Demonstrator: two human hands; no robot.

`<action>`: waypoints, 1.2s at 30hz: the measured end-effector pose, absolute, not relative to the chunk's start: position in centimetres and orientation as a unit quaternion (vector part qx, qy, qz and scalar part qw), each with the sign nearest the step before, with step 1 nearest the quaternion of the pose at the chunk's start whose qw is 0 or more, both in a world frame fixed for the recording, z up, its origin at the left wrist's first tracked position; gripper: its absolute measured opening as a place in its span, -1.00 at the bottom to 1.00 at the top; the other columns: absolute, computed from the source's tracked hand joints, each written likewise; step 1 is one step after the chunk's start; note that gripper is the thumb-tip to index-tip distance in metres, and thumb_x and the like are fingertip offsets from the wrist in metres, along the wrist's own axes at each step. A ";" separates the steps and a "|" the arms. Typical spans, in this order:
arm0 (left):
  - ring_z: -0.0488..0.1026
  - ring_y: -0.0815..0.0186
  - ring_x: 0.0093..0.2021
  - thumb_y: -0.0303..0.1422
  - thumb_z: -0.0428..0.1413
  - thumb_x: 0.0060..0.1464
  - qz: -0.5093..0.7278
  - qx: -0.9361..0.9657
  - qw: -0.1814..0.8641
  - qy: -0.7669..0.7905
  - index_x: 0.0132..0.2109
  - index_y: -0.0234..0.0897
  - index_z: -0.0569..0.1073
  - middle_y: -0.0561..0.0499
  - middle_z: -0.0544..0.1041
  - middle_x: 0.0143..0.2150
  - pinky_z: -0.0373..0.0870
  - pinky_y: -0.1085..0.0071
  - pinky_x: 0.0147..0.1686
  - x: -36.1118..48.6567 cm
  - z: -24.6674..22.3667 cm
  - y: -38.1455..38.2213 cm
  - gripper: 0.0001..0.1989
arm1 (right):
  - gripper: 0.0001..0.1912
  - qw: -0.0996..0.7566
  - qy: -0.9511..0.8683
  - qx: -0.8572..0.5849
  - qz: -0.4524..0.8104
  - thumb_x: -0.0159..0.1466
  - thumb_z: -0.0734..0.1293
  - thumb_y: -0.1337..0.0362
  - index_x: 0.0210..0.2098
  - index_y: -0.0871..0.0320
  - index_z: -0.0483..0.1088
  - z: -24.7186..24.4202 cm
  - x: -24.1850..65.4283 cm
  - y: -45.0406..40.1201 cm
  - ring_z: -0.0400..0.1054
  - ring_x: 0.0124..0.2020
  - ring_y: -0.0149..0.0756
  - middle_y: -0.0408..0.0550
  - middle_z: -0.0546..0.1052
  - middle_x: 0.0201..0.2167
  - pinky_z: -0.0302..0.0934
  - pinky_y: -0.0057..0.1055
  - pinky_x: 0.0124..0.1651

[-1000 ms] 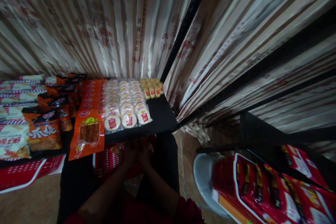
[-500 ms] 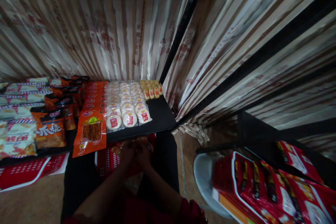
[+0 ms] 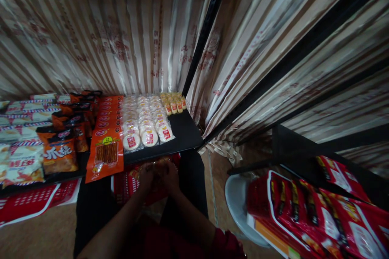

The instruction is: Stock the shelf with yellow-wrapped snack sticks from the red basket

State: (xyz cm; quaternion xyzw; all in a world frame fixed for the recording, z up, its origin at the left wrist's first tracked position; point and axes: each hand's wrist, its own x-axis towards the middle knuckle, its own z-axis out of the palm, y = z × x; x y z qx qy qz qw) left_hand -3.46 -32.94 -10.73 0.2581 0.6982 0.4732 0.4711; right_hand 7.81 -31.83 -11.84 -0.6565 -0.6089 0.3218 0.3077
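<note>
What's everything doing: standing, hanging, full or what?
Left hand: at the red basket between the legs, grip unclear.
Right hand: beside the left, grip unclear.
White snack bags: lined up.
Orange-and-black snack bags: upright, in a row.
Orange pouches: overlapping, front one jutting past the black shelf's edge.
Round white snacks: wrapped, in three rows.
Small yellow packets: in rows.
Curtain: hanging in folds.
Right basket: holding red packets.
</note>
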 end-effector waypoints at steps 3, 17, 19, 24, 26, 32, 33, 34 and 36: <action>0.50 0.25 -0.34 -0.38 0.07 -0.17 0.479 0.248 0.467 0.701 -0.38 -0.27 0.40 -0.03 0.53 -0.36 0.41 0.39 -0.34 -3.3 -10.2 -32.9 -0.88 | -0.67 0.312 -0.605 -0.669 0.301 0.20 0.15 0.37 -0.11 0.17 0.42 -11.4 7.9 -32.0 0.36 -0.08 -0.21 0.05 0.50 -0.16 0.19 -0.31 0.05; 0.52 0.21 -0.33 -0.47 0.13 -0.23 0.487 0.233 0.538 0.647 -0.38 -0.28 0.45 -0.07 0.59 -0.35 0.45 0.37 -0.32 -1.2 -5.5 -33.2 -0.85 | -0.67 0.308 -0.632 -0.679 0.209 0.25 0.09 0.37 -0.10 0.17 0.39 -9.8 8.8 -32.7 0.34 -0.06 -0.22 0.05 0.46 -0.16 0.21 -0.36 0.00; 0.53 0.18 -0.31 -0.45 0.13 -0.24 0.484 0.245 0.547 0.638 -0.41 -0.29 0.45 -0.09 0.60 -0.34 0.45 0.35 -0.28 -0.8 -4.6 -33.2 -0.88 | -0.67 0.303 -0.638 -0.680 0.197 0.26 0.08 0.35 -0.09 0.15 0.38 -9.5 9.0 -32.8 0.35 -0.07 -0.25 0.03 0.46 -0.15 0.22 -0.40 -0.02; 0.52 0.13 -0.23 -0.39 0.12 -0.25 0.471 0.277 0.538 0.642 -0.40 -0.28 0.47 -0.11 0.60 -0.30 0.43 0.31 -0.21 -0.3 -3.8 -33.4 -0.85 | -0.67 0.298 -0.644 -0.678 0.192 0.27 0.09 0.31 -0.07 0.14 0.38 -8.6 9.6 -32.9 0.35 -0.07 -0.23 0.03 0.45 -0.11 0.23 -0.38 -0.01; 0.52 0.12 -0.21 -0.34 0.13 -0.25 0.472 0.301 0.536 0.632 -0.38 -0.27 0.47 -0.10 0.59 -0.28 0.42 0.30 -0.19 -0.3 -3.9 -33.5 -0.81 | -0.67 0.310 -0.646 -0.670 0.194 0.27 0.10 0.31 -0.08 0.14 0.38 -8.3 9.9 -32.9 0.35 -0.06 -0.23 0.02 0.45 -0.11 0.23 -0.36 0.01; 0.51 0.13 -0.20 -0.18 0.16 -0.26 0.502 0.316 0.559 0.579 -0.33 -0.24 0.40 -0.13 0.58 -0.24 0.42 0.29 -0.20 0.5 -4.0 -33.6 -0.69 | -0.67 0.361 -0.648 -0.644 0.185 0.27 0.10 0.27 -0.08 0.18 0.40 -7.8 10.6 -32.7 0.34 -0.07 -0.21 0.06 0.46 -0.14 0.24 -0.30 0.02; 0.51 0.13 -0.20 -0.15 0.17 -0.26 0.505 0.315 0.568 0.569 -0.32 -0.24 0.39 -0.13 0.57 -0.24 0.42 0.29 -0.21 0.7 -4.1 -33.6 -0.67 | -0.66 0.369 -0.648 -0.640 0.184 0.27 0.10 0.27 -0.09 0.18 0.40 -7.7 10.8 -32.6 0.35 -0.08 -0.21 0.07 0.46 -0.15 0.24 -0.30 0.02; 0.51 0.13 -0.21 -0.14 0.18 -0.27 0.507 0.311 0.577 0.559 -0.31 -0.24 0.39 -0.13 0.57 -0.24 0.42 0.30 -0.22 0.9 -4.1 -33.6 -0.64 | -0.67 0.379 -0.647 -0.636 0.183 0.27 0.10 0.27 -0.09 0.18 0.40 -7.6 10.9 -32.6 0.35 -0.09 -0.21 0.07 0.46 -0.15 0.25 -0.29 0.01; 0.51 0.15 -0.24 -0.12 0.20 -0.30 0.512 0.299 0.594 0.543 -0.29 -0.24 0.37 -0.11 0.57 -0.26 0.42 0.31 -0.26 1.2 -4.1 -33.6 -0.60 | -0.68 0.395 -0.642 -0.632 0.183 0.26 0.11 0.27 -0.10 0.17 0.41 -7.4 11.2 -32.5 0.36 -0.10 -0.21 0.07 0.47 -0.16 0.26 -0.28 0.00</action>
